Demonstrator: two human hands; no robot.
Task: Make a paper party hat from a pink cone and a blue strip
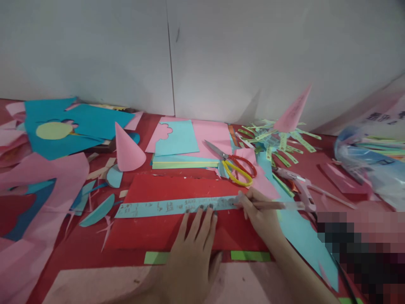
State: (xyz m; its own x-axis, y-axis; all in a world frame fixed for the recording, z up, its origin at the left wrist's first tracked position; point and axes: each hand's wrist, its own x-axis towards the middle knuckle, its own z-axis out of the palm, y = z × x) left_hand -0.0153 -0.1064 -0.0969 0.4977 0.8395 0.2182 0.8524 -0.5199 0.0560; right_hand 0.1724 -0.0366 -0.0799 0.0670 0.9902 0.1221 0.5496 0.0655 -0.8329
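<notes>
My left hand (pixel 193 249) lies flat on a red paper sheet (pixel 148 234), fingers stretched out, fingertips pressing the lower edge of a long light-blue paper strip (pixel 164 207). My right hand (pixel 259 211) is closed around a pink pen (pixel 278 205), its tip at the strip's right end. The strip carries small handwriting along its length.
Scissors (pixel 236 165) with red and yellow handles lie behind the strip. A pink paper cone (pixel 126 150) stands at left, another (pixel 292 110) among green paper strips. Stacked coloured sheets (pixel 183 145), a glue gun (pixel 299 183), a plastic bag (pixel 367 162) and scraps surround the work area.
</notes>
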